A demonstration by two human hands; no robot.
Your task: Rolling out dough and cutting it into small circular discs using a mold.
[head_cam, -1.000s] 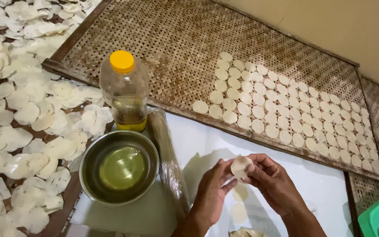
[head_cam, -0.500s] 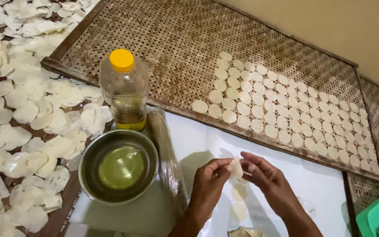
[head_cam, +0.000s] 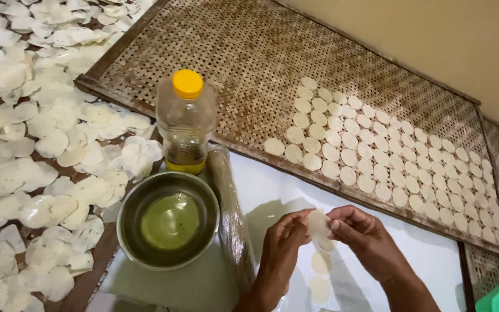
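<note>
Two hands share one thin pale dough disc (head_cam: 317, 224) above the white sheet (head_cam: 272, 190): left hand (head_cam: 281, 248) and right hand (head_cam: 362, 234) pinch opposite edges. Disc looks light, limp, tear-prone; judged best supported at the rim, fingertips only.

Bottle (head_cam: 186, 124) — clear plastic, yellow cap, amber-yellow oil at the base. Bowl (head_cam: 168, 220) — grey metal, pale green-yellow liquid. Woven tray (head_cam: 215, 52) — brown lattice weave, dark frame. Dough discs (head_cam: 371, 144) — off-white, plain. Counter (head_cam: 272, 185) — white.
</note>
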